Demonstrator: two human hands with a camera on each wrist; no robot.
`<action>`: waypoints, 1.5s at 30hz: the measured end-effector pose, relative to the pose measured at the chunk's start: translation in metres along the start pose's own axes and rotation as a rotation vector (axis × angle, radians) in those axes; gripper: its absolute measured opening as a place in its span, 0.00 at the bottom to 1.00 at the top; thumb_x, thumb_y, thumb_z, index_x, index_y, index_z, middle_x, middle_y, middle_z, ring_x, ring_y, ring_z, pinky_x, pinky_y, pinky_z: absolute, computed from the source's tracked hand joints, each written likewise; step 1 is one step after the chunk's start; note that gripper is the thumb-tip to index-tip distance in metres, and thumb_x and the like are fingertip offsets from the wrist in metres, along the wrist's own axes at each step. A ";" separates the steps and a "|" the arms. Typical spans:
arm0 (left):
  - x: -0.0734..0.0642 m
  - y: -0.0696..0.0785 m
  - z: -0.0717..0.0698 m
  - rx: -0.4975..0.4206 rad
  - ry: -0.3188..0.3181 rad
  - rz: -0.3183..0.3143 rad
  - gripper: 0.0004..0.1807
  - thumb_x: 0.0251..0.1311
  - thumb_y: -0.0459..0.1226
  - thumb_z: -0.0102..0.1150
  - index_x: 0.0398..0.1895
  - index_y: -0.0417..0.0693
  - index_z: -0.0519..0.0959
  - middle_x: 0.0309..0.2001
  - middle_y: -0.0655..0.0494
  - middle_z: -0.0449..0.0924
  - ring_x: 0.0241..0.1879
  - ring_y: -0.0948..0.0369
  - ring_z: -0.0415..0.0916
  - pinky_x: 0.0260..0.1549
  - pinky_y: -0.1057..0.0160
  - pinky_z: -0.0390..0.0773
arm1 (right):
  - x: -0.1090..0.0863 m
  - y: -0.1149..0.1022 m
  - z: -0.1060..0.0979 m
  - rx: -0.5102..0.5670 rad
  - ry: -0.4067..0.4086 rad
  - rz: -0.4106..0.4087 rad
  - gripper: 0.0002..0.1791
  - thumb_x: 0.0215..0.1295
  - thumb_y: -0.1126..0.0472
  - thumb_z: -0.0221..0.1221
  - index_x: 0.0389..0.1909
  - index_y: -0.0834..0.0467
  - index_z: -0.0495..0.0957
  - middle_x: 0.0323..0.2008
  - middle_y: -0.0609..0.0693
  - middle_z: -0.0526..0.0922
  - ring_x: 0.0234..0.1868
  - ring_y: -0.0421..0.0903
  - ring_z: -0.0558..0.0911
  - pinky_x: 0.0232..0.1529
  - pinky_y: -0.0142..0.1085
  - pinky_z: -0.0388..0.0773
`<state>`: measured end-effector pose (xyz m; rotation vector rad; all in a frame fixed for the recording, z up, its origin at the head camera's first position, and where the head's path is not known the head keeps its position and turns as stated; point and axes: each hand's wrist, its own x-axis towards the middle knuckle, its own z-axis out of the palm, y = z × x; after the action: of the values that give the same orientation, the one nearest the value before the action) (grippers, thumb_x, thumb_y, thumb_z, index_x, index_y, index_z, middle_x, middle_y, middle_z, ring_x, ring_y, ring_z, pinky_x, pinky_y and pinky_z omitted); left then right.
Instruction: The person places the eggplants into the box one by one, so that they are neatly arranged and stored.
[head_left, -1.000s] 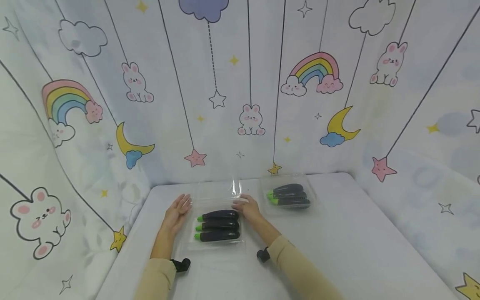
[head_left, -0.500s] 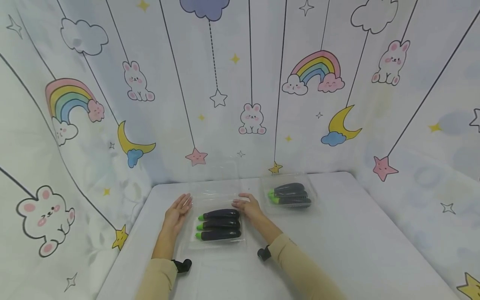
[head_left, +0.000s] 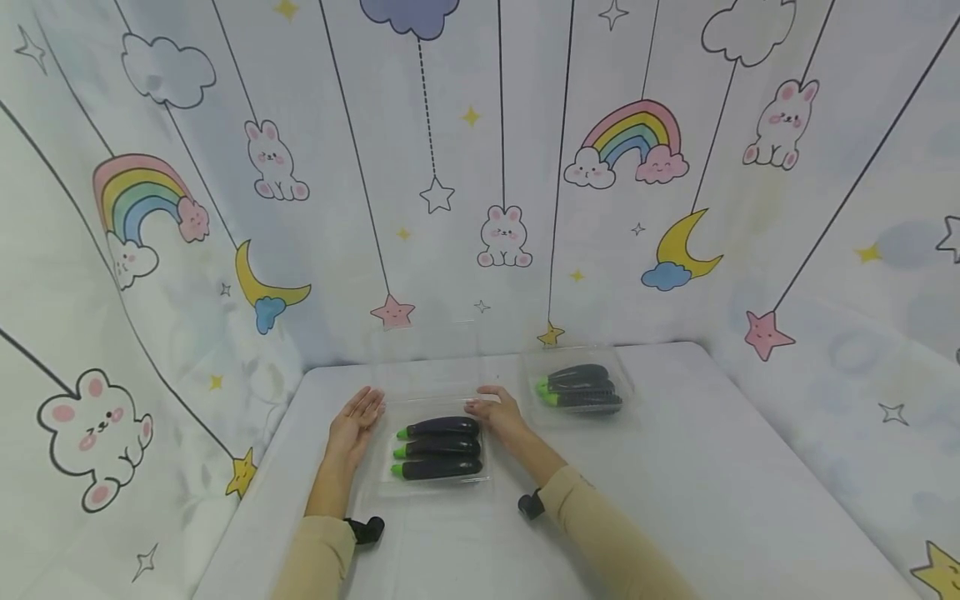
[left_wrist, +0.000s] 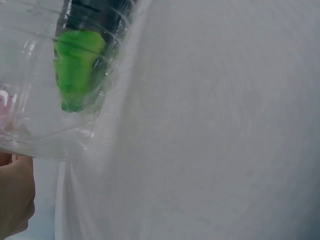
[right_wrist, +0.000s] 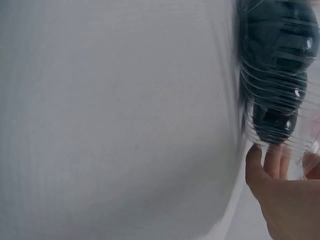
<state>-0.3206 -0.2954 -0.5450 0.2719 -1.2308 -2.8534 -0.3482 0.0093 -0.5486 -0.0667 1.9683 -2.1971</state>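
A clear plastic box (head_left: 386, 490) sits on the white table, its lid (head_left: 426, 350) standing raised at the back. Three dark eggplants (head_left: 438, 449) with green stem ends lie side by side in it. My left hand (head_left: 354, 429) rests along the box's back left corner, fingers straight. At the opposite back corner, my right hand (head_left: 501, 417) has its fingertips at the rim. The right wrist view shows the right fingers (right_wrist: 272, 162) against the ribbed plastic wall, below the rounded eggplant ends (right_wrist: 277, 90). A green stem end (left_wrist: 79, 67) shows through the plastic in the left wrist view.
To the right, farther back, stands another clear box (head_left: 626, 412) holding several eggplants (head_left: 581, 390). The white table (head_left: 675, 500) is bordered by a cloth backdrop (head_left: 337, 208) printed with rabbits, rainbows and stars.
The box's lid has swung backward and up until it stands above the back edge. Both hands have stayed almost in place beside the box, and the eggplants lie as before.
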 end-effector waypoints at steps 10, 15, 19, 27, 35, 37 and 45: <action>-0.001 -0.002 0.002 0.097 0.073 0.028 0.30 0.71 0.17 0.47 0.75 0.36 0.63 0.51 0.51 0.80 0.52 0.60 0.84 0.65 0.63 0.78 | -0.002 -0.001 -0.001 -0.170 0.098 -0.026 0.23 0.71 0.67 0.62 0.64 0.64 0.73 0.53 0.62 0.86 0.53 0.55 0.87 0.54 0.43 0.86; -0.003 -0.005 0.005 0.209 0.137 0.053 0.20 0.75 0.24 0.50 0.66 0.44 0.75 0.50 0.58 0.74 0.49 0.64 0.76 0.52 0.71 0.79 | -0.005 -0.007 -0.002 -0.234 0.131 -0.041 0.25 0.70 0.66 0.61 0.67 0.62 0.74 0.58 0.64 0.84 0.53 0.55 0.86 0.53 0.43 0.86; -0.006 -0.006 0.007 0.263 0.166 0.056 0.21 0.74 0.25 0.53 0.66 0.46 0.73 0.42 0.62 0.74 0.45 0.64 0.72 0.50 0.69 0.77 | -0.010 -0.013 -0.004 -0.259 0.165 -0.017 0.24 0.70 0.67 0.55 0.67 0.63 0.76 0.60 0.64 0.82 0.54 0.55 0.85 0.51 0.43 0.86; -0.013 -0.001 0.010 0.263 0.159 0.021 0.25 0.71 0.24 0.58 0.69 0.43 0.70 0.39 0.60 0.72 0.45 0.62 0.72 0.51 0.71 0.80 | -0.029 -0.025 -0.006 -0.172 0.178 0.017 0.25 0.78 0.58 0.54 0.68 0.69 0.72 0.60 0.67 0.81 0.59 0.61 0.84 0.58 0.47 0.85; -0.021 -0.002 0.011 0.268 0.152 0.054 0.23 0.69 0.20 0.56 0.66 0.36 0.72 0.34 0.59 0.74 0.43 0.62 0.76 0.39 0.73 0.81 | -0.057 -0.032 -0.007 -0.241 0.178 0.000 0.30 0.71 0.62 0.61 0.71 0.66 0.69 0.65 0.68 0.76 0.59 0.62 0.83 0.58 0.47 0.85; -0.021 -0.002 0.011 0.246 0.149 0.075 0.23 0.67 0.17 0.51 0.64 0.34 0.74 0.32 0.58 0.76 0.42 0.63 0.79 0.41 0.73 0.83 | -0.063 -0.032 -0.008 -0.250 0.177 -0.015 0.30 0.71 0.62 0.62 0.71 0.66 0.70 0.66 0.68 0.76 0.59 0.62 0.83 0.57 0.48 0.86; -0.025 0.002 0.007 0.237 0.040 0.099 0.23 0.75 0.21 0.44 0.71 0.31 0.65 0.50 0.52 0.81 0.66 0.56 0.75 0.76 0.59 0.63 | -0.085 -0.029 -0.013 -0.260 0.160 -0.056 0.32 0.67 0.64 0.65 0.70 0.66 0.69 0.67 0.68 0.75 0.59 0.64 0.82 0.55 0.49 0.87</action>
<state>-0.2969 -0.2898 -0.5350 0.2632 -1.5289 -2.6072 -0.2703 0.0397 -0.5130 0.0189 2.3581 -2.0210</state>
